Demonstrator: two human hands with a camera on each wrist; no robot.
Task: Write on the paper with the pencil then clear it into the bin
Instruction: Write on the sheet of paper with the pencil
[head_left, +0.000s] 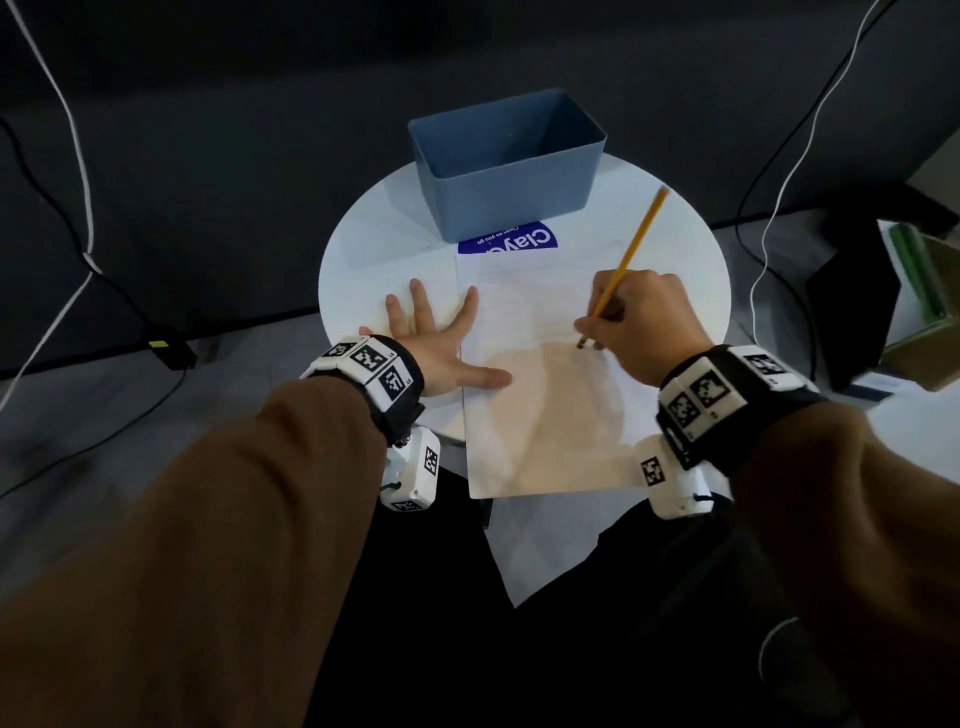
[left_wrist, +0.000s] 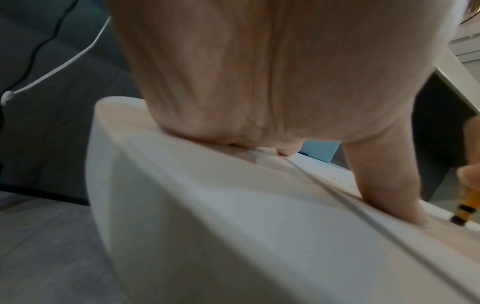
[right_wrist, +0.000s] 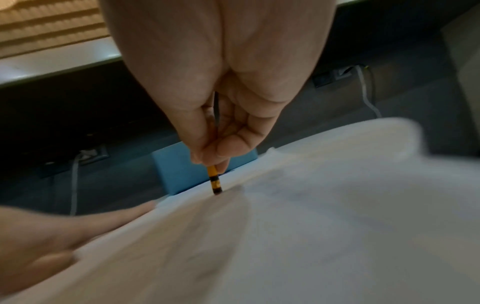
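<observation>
Yellow pencil (head_left: 628, 263): gripped by the curled fingers of the right hand (head_left: 641, 325); the dark tip is set on the paper (head_left: 540, 395).
Head view only: the whole white sheet is seen, overhanging the near edge of the round white table (head_left: 358, 249), with the blue bin (head_left: 506, 166) behind it.
Right wrist view: black bands near the pencil tip are shown.
Left hand (head_left: 434, 338): laid flat, fingers spread, thumb on the paper's edge.
</observation>
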